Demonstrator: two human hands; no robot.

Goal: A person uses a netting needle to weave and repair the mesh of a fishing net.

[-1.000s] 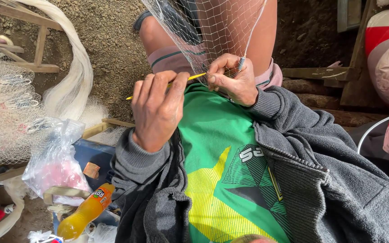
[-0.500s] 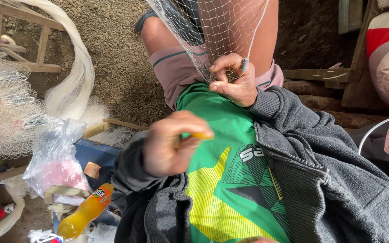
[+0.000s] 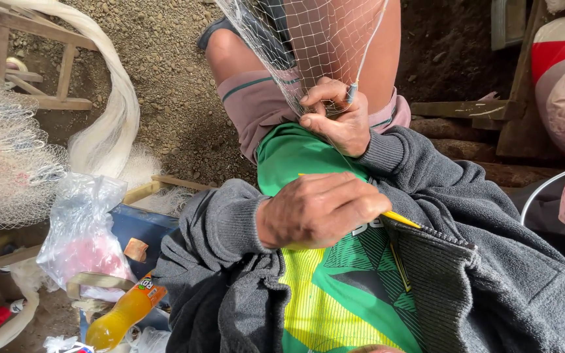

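Left hand [image 3: 322,209] low over green shirt [image 3: 335,294], fingers curled tight around thin yellow needle [image 3: 401,219]; only its tip sticking out to the right. Farther up, right hand [image 3: 338,121] at edge of fine white net [image 3: 308,46], thumb and fingers pinched shut on the mesh. Net thin, see-through, hanging over bare knees. Orange bottle [image 3: 122,314] lying off to the left.

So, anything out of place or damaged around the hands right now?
Nothing stands out. The right hand pinches the net, the left hand grips a yellow needle. An orange bottle lies tilted, unspilled.
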